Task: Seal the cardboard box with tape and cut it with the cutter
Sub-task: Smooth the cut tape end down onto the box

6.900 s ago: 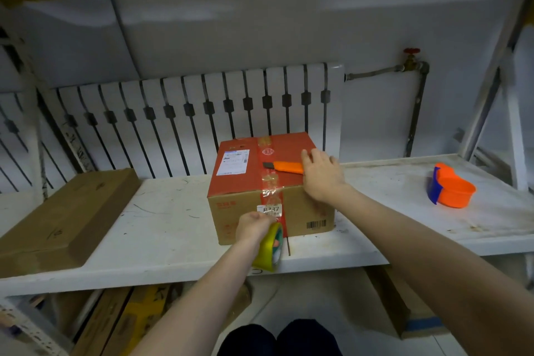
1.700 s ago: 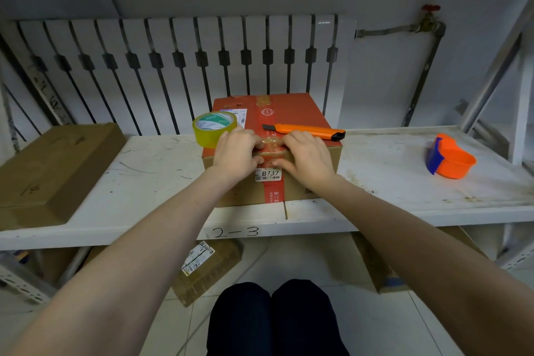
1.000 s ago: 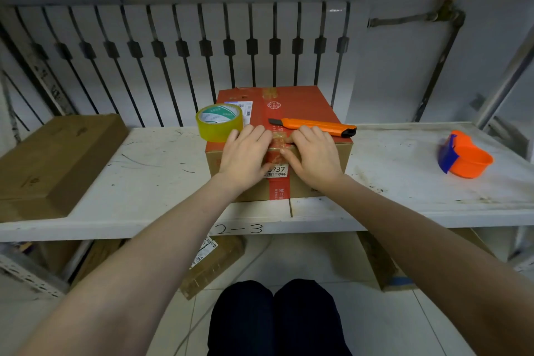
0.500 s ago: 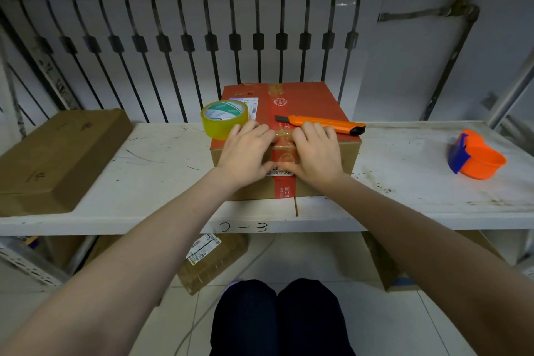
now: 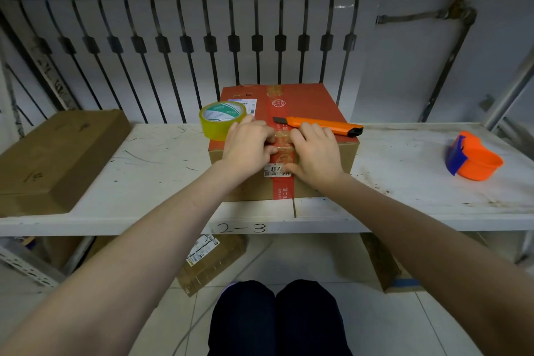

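A cardboard box [image 5: 312, 101] with a red top stands on the white shelf [image 5: 144, 182], a red band and clear tape [image 5: 284, 141] running down its middle seam. My left hand [image 5: 248, 144] and my right hand [image 5: 315, 153] lie flat on the box's near top edge, one on each side of the seam, fingertips pressing on the tape. A yellow tape roll [image 5: 222, 120] rests on the box's left corner, just beyond my left hand. An orange cutter [image 5: 320, 126] lies across the top beyond my right hand. Neither hand holds anything.
A flat brown carton [image 5: 55, 156] lies at the shelf's left end. An orange and blue tape dispenser [image 5: 474, 162] sits at the right. A white radiator [image 5: 187, 55] stands behind the box. More cartons [image 5: 213, 263] are on the floor under the shelf, by my knees.
Long ago the left hand held the tape roll below the box front; the roll now rests on the box. Over the last second both hands stay pressed on the tape, shifting only slightly.
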Demonstrator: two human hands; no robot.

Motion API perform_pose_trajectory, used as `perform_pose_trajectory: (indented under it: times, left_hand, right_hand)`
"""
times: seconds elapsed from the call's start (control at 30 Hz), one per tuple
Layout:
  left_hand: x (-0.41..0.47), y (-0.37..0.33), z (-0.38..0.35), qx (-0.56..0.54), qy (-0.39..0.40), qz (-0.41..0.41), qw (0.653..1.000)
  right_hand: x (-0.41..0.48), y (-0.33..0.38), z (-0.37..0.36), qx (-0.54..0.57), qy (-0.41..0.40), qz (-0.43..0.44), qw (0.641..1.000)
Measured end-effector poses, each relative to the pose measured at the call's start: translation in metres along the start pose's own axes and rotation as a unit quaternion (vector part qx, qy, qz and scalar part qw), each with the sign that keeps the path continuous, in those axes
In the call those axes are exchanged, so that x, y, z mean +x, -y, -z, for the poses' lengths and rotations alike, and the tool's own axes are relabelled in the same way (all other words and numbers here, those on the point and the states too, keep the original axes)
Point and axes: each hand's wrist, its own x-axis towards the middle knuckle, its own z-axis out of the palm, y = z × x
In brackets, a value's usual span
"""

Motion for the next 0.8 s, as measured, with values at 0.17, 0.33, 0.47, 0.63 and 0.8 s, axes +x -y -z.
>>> perform_pose_trajectory:
  times: [0.17, 0.33, 0.47, 0.63, 0.8]
  left_hand:
    - [0.006, -0.006, 0.003, 0.034, 0.018, 0.0, 0.999]
    - [0.007, -0.009, 0.007, 0.052, 0.033, -0.004, 0.998]
    - [0.007, -0.005, 0.008, 0.028, 0.031, 0.008, 0.999]
    - [0.01, -0.008, 0.008, 0.032, 0.044, 0.016, 0.998]
    - [0.008, -0.006, 0.003, 0.05, 0.062, 0.021, 0.997]
  right_hand:
    - [0.002, -0.008, 0.002, 0.032, -0.014, 0.032, 0.999]
    - [0.011, -0.016, 0.018, 0.048, 0.016, 0.048, 0.998]
    - [0.022, -0.008, 0.025, 0.003, 0.11, 0.038, 0.993]
    - [0.028, -0.006, 0.029, 0.015, 0.133, 0.052, 0.99]
    - [0.023, -0.003, 0.023, 0.026, 0.153, 0.045, 0.987]
